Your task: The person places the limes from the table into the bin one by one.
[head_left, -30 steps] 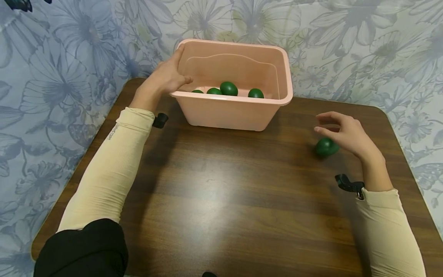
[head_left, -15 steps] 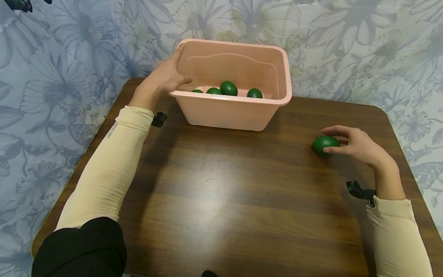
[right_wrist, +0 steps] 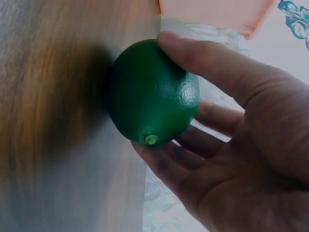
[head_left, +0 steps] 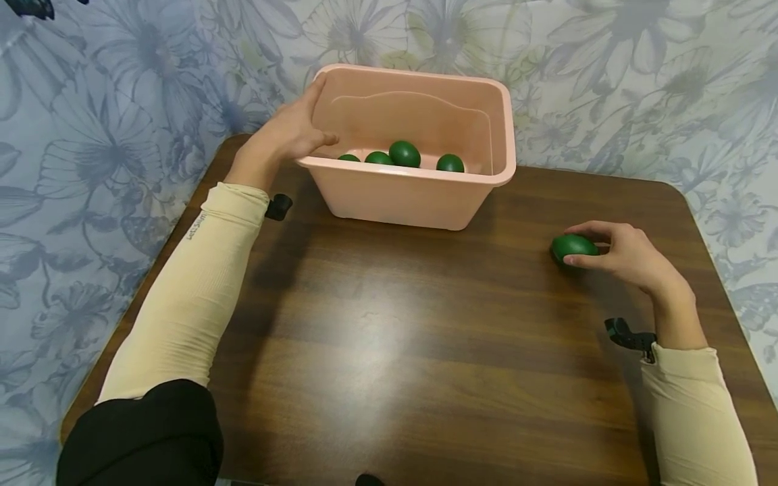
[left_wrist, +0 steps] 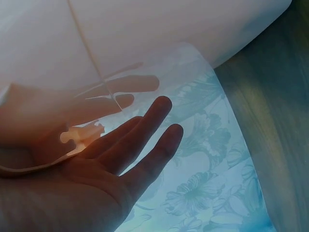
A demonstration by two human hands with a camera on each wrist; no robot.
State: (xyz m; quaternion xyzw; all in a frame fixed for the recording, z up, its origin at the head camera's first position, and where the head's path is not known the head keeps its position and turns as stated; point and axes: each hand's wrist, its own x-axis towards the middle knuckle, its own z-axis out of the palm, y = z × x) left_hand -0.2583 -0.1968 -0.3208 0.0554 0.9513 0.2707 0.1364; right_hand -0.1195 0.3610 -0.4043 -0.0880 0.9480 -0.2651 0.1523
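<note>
My right hand (head_left: pixel 638 260) holds a shiny green lime (head_left: pixel 565 247) at the right of the table, thumb on its near side and fingers round the far side. In the right wrist view the lime (right_wrist: pixel 149 96) shows a small pale stem nub, close beside the tabletop. My left hand (head_left: pixel 288 135) rests at the left end of a pink plastic tub (head_left: pixel 395 199), its thumb reaching over the rim. In the left wrist view the fingers (left_wrist: pixel 149 125) extend fairly straight along the tub's outside. Inside the tub lie several limes (head_left: pixel 404 154), partly hidden by its front wall.
The brown wooden table (head_left: pixel 377 351) has rounded far corners. Behind it hangs a flower-patterned wall covering (head_left: pixel 632 88), close to the tub's back. Small black wrist cameras (head_left: pixel 629 335) stick out from both wrists.
My right hand came down from above the lime, drew back to the right, and closed its thumb and fingers round it. My left hand has stayed on the tub.
</note>
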